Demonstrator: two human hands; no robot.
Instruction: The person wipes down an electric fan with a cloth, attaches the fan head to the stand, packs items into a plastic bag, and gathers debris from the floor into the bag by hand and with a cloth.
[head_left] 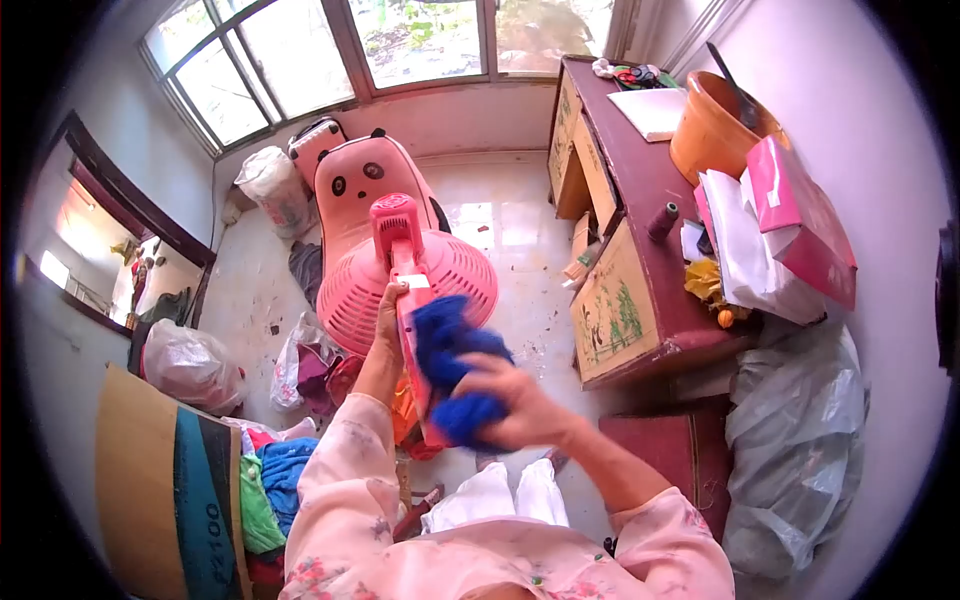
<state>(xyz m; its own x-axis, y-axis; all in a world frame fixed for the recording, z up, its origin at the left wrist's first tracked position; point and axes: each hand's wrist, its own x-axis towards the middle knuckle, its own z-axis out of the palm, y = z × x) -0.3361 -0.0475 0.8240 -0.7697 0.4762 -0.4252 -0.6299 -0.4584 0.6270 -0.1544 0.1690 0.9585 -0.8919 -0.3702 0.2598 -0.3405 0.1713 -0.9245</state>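
My left hand (388,318) is closed round the narrow stem of a pink fan-shaped appliance (345,285). Its round slotted back and the box-like housing on it face up towards me; whether it is a fan or a heater I cannot tell. A bunched dark blue cloth (440,335) lies against the lower stem, covering part of it. My right hand (500,400) grips this cloth, slightly blurred, with some fingers hidden in the folds. Below the stem, something orange (404,410) shows in part.
A pink panda-faced suitcase (365,160) stands behind the appliance. On the right is a dark red desk (625,130) bearing an orange bucket (700,130), papers and a thread spool (662,222). Plastic bags (190,365) and a cardboard box (140,480) with clothes are on the left.
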